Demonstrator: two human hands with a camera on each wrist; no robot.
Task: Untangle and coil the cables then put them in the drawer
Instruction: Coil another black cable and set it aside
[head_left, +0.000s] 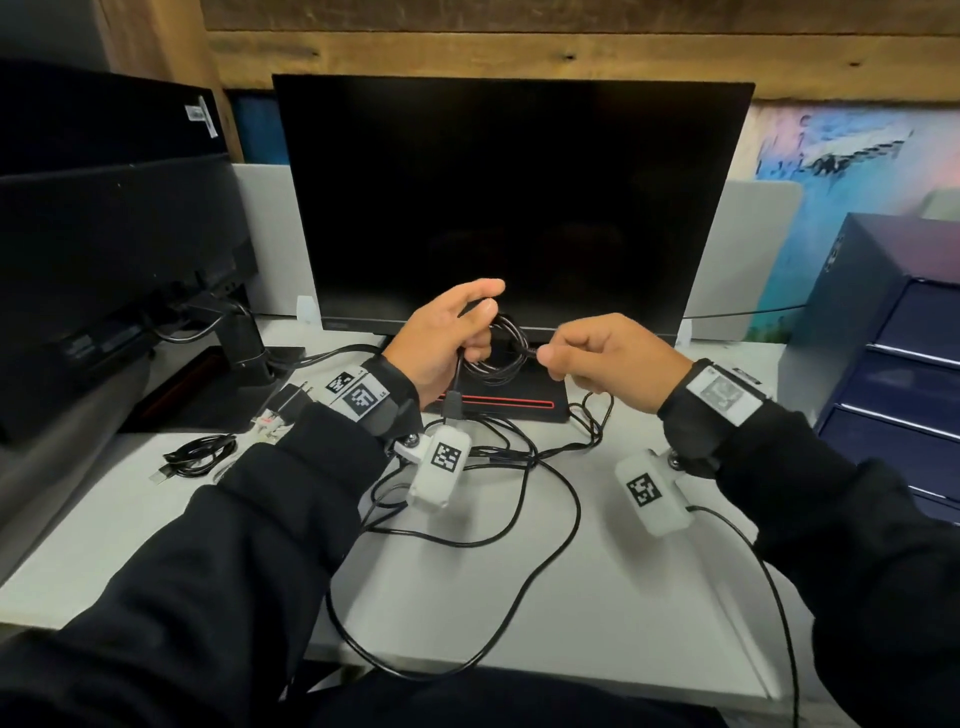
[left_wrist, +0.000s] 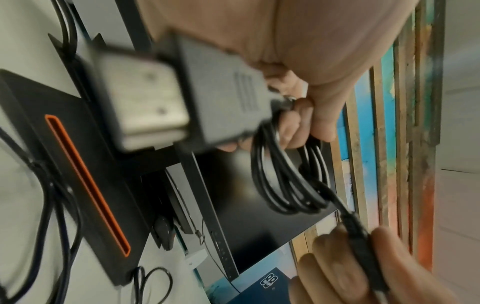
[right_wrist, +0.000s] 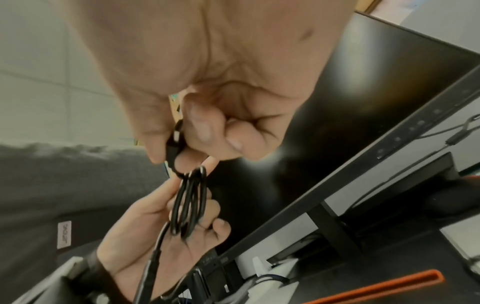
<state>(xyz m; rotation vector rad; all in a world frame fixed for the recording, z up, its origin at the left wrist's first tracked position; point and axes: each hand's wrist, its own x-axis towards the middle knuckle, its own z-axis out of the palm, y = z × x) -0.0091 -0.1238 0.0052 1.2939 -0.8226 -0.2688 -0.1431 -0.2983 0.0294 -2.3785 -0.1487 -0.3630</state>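
My left hand (head_left: 457, 332) holds a small coil of black cable (head_left: 498, 348) in front of the monitor, its fingers curled through the loops (left_wrist: 291, 181). One plug (head_left: 453, 404) of that cable hangs below the hand and looms large and blurred as a USB connector (left_wrist: 161, 102) in the left wrist view. My right hand (head_left: 587, 358) pinches the cable's other end (right_wrist: 174, 144) just right of the coil (right_wrist: 189, 201). Loose black cables (head_left: 524, 499) lie tangled on the white desk (head_left: 623, 613) below both hands.
A black monitor (head_left: 514, 202) stands behind on a base with a red stripe (head_left: 498, 401). Another coiled cable (head_left: 200, 453) and a charger plug (head_left: 291, 399) lie at the left. A blue drawer unit (head_left: 893, 332) stands at the right, a second dark monitor (head_left: 104, 249) at the left.
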